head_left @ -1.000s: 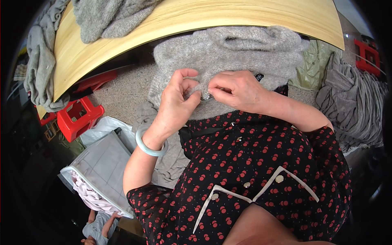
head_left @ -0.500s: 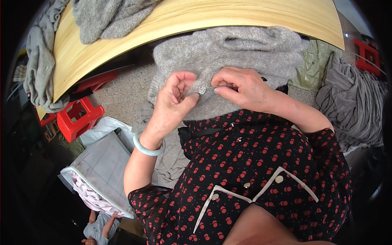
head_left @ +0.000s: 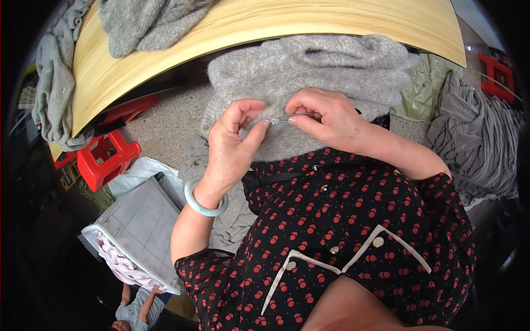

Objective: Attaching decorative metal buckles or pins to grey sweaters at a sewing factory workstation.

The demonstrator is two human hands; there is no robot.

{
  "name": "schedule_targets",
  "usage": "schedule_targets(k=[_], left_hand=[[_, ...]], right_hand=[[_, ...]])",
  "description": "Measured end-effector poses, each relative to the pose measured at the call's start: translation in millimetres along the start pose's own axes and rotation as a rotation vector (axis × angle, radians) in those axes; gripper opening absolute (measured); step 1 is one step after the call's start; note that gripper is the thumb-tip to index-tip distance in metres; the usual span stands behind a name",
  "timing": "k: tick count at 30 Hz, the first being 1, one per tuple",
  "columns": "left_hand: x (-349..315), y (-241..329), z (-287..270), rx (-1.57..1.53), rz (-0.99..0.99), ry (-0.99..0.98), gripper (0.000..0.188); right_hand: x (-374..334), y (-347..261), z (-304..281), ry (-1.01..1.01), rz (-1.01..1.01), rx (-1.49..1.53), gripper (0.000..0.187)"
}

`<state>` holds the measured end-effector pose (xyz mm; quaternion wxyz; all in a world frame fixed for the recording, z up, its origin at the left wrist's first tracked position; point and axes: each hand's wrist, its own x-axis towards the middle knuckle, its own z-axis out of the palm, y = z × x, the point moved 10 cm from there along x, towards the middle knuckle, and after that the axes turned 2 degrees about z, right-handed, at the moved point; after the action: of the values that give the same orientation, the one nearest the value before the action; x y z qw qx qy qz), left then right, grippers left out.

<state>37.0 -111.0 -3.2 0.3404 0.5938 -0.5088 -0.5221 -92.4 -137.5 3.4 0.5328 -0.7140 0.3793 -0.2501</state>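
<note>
A fuzzy grey knitted garment (head_left: 342, 69) lies bunched across my lap, up against the table edge. On its near part sits a small shiny silvery button (head_left: 274, 120). My left hand (head_left: 237, 132) is closed at the button's left side, the thumb tip against it and the other fingers curled over the knit. Between thumb and forefinger, my right hand (head_left: 331, 118) pinches a thin metal needle-like tool (head_left: 301, 115), whose tip reaches the button. Its exact kind is too fine to make out.
Ahead is a wooden table (head_left: 265, 22) with another grey knit (head_left: 149, 27) on it. Grey garments (head_left: 475, 132) are heaped at right, near a red stool (head_left: 497, 77). At left stand a red stool (head_left: 107, 157) and a grey crate (head_left: 138, 220) holding pale cloth. Another person (head_left: 138, 309) is behind it.
My left wrist has shifted slightly right, and its thumb has come up closer to the button. The thin tool lies a little flatter in my right hand, which has barely moved.
</note>
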Motion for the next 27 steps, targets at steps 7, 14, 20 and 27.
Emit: schedule_targets(k=[7, 14, 20, 27], left_hand=[[-0.9, 20.3, 0.4, 0.287, 0.166, 0.060, 0.026], [1.8, 22.3, -0.6, 0.258, 0.220, 0.069, 0.029], [7.1, 29.9, 5.5, 0.282, 0.246, -0.037, 0.031], [13.3, -1.6, 13.1, -0.128, -0.057, -0.163, 0.031]], right_hand=[[-0.5, 17.0, 9.7, -0.109, 0.209, 0.124, 0.014], [-4.2, 39.2, 20.0, -0.159, 0.376, 0.408, 0.013], [0.7, 30.7, 11.9, -0.150, 0.287, 0.355, 0.013], [4.4, 22.2, 9.7, -0.182, 0.186, 0.269, 0.014]])
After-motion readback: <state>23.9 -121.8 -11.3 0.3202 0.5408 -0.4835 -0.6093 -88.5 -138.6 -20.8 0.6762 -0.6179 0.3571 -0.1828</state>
